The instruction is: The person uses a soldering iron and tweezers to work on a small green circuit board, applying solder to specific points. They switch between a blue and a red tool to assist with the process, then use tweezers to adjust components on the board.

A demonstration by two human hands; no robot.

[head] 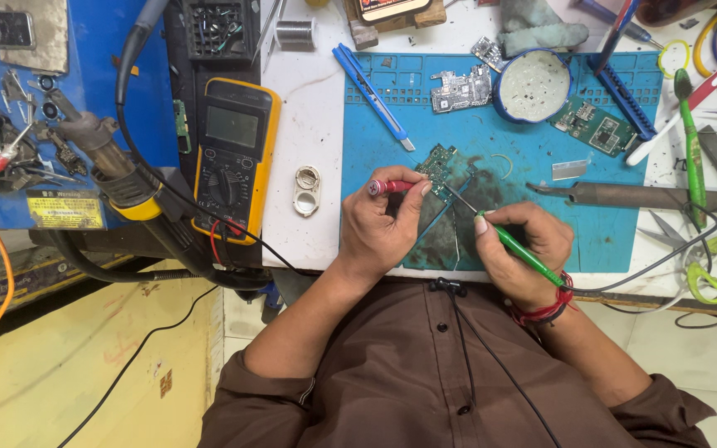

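The left hand (379, 228) pinches a red probe (390, 187), the right hand (524, 253) pinches a green probe (520, 249) on the small circuit board (441, 164); a slipping tip could probably short neighbouring contacts.

Red-handled probe (389, 187) and green-handled probe (518, 246) tips meet on green circuit board (444, 165).

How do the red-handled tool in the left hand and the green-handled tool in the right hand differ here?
The red-handled tool lies nearly level in the left hand; the green-handled tool slants down toward the wrist in the right hand. Only a short stub of the red handle shows beyond the fingers, while the green handle shows along most of the hand. Both point thin metal tips at the circuit board on the blue mat.
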